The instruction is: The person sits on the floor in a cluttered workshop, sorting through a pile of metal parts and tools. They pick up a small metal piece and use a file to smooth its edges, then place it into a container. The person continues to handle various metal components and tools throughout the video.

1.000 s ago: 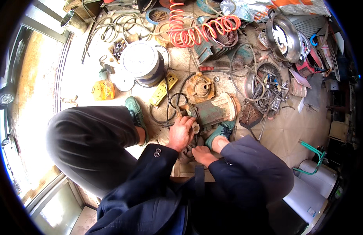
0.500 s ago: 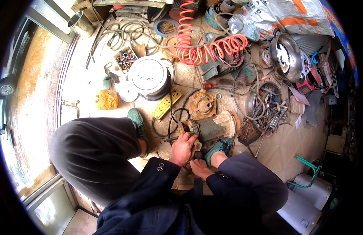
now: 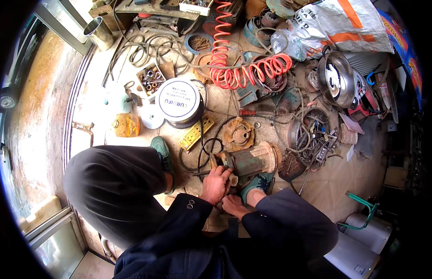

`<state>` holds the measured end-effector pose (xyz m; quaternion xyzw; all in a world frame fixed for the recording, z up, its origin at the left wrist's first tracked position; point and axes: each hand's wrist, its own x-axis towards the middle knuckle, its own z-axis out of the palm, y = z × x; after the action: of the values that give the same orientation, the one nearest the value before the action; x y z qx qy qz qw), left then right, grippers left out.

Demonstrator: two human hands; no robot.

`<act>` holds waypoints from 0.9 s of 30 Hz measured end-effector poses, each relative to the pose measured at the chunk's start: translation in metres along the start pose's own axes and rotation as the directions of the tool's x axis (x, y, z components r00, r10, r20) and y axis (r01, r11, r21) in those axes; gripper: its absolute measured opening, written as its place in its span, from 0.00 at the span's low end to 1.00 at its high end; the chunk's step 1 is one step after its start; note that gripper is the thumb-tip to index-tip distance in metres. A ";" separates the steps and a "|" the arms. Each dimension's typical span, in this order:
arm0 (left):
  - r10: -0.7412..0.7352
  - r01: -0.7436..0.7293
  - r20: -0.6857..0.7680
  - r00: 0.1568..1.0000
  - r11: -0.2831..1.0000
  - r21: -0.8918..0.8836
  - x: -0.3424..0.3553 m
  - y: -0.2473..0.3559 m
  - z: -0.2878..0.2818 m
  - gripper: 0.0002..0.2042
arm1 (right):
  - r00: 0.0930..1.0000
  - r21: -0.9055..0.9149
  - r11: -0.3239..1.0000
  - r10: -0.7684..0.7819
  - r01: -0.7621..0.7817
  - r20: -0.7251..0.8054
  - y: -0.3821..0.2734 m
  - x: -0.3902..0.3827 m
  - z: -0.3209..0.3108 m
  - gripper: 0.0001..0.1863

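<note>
Crouched on the cluttered workshop floor, I gripped the near end of the rusty green pump motor (image 3: 247, 160) with my left hand (image 3: 216, 183), fingers curled around it; my right hand (image 3: 233, 204) rested just below, its grip unclear.

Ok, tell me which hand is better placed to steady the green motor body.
Left, probably. The left hand already rests against the near end of the green motor, fingers up at it. The right hand lies lower, beside the shoe.
</note>
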<state>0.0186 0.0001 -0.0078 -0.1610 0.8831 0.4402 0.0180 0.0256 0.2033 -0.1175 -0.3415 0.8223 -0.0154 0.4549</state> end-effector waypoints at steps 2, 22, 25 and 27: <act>0.001 -0.001 -0.006 1.000 1.000 0.022 -0.004 -0.004 0.001 0.26 | 0.999 -0.018 1.000 -0.014 0.013 -0.039 -0.004 0.000 0.000 0.11; 0.073 -0.075 -0.069 0.995 0.997 -0.030 -0.002 0.001 0.010 0.25 | 0.994 -0.255 0.967 0.047 -0.021 0.097 -0.053 -0.109 -0.213 0.05; 0.064 -0.064 -0.080 0.995 0.998 -0.009 -0.004 -0.002 0.005 0.22 | 0.984 -0.177 0.984 -0.054 0.024 -0.167 -0.045 -0.169 -0.268 0.06; 0.077 -0.077 -0.085 0.993 0.997 0.004 -0.007 -0.005 0.000 0.22 | 0.955 -0.037 0.999 -0.007 -0.004 -0.298 -0.056 -0.201 -0.293 0.07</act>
<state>0.0264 -0.0011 -0.0101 -0.1456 0.8889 0.4329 -0.0365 -0.0949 0.1923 0.2210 -0.3443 0.8814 -0.0517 0.3193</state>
